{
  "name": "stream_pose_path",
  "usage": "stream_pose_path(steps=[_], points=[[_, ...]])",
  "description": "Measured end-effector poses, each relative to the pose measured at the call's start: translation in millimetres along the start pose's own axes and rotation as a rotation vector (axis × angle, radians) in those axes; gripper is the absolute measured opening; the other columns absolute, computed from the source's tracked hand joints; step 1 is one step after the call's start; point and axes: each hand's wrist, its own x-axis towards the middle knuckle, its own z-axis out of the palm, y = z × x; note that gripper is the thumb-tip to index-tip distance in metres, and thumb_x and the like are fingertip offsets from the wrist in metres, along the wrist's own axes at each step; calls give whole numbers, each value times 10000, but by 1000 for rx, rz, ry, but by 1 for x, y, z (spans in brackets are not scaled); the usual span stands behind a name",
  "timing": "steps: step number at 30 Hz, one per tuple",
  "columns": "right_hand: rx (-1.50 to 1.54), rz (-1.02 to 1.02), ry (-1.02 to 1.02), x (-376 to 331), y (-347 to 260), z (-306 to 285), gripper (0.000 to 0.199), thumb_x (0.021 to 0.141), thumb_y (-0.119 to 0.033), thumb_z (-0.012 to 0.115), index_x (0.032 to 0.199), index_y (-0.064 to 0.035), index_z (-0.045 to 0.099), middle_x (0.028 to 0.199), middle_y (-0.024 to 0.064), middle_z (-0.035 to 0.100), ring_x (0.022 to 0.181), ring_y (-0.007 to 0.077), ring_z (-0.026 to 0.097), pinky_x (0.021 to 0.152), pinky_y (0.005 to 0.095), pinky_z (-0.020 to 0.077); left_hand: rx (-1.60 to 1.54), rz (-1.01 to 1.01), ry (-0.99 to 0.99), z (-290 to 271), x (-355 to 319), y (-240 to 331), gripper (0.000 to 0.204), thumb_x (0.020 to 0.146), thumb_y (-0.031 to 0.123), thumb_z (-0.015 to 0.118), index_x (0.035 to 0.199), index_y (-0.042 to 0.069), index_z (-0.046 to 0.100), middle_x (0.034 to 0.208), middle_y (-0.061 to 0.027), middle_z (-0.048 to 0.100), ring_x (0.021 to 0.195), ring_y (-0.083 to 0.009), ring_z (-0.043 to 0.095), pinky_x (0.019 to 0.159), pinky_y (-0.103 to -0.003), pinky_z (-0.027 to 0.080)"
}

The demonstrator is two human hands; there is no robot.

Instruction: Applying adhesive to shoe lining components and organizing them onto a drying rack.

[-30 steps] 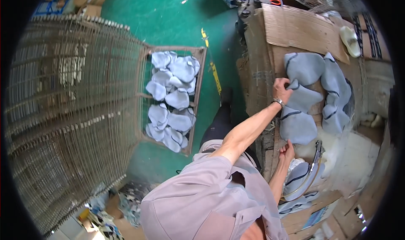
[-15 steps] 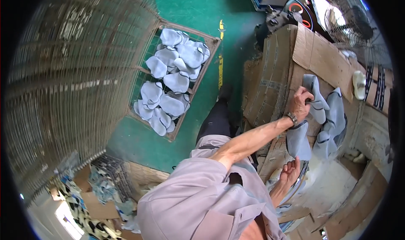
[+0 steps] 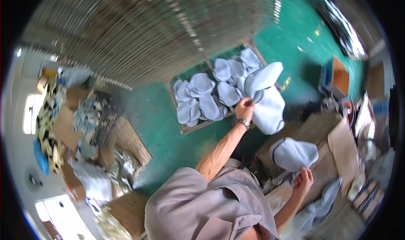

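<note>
My left hand (image 3: 245, 109), with a watch on its wrist, is closed on sock-like fabric pieces (image 3: 270, 109), pale grey-blue with dark edging. At least two overlap in its grasp, spreading beyond the fingers by the right side of a wire rack (image 3: 184, 132). Similar pieces (image 3: 201, 84) lie heaped on that rack. To the right and nearer me, my right hand (image 3: 303, 179) pinches the lower edge of another grey-blue piece (image 3: 295, 153), which hangs over the cardboard. More such pieces (image 3: 317, 210) rest farther right, blurred.
Tall wire mesh (image 3: 139, 41) rises behind the rack. Cardboard (image 3: 344, 149) covers the work surface at right. A blue box (image 3: 336, 77) with an orange-brown inside sits on the green floor (image 3: 156, 126). Bags and scraps (image 3: 90, 178) pile up at left.
The view has turned left. My left hand has moved from the cardboard to beside the wire rack, carrying fabric pieces. My right hand stays on the right side with one piece at its fingertips.
</note>
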Motion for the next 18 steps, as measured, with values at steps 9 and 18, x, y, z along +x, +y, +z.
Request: stream_pose_path(steps=[9,18], points=[[-982,-460,-417,125,-27,155,187,717,-146,755,708,-36,604,651,29,565,587,150,535,562,308,455,205,104,676,-251,87,-84,370,679,123,832,1023,59,713,882,-80,704,813,-214,672,797,-350,544],[-1896,-926,-493,176,-16,402,178,822,-227,648,890,-87,734,1021,118,727,1066,327,639,904,464,480,-211,-12,1047,-400,32,-145,395,700,-182,733,1045,8,698,904,-67,677,799,-155,617,708,-297,550]])
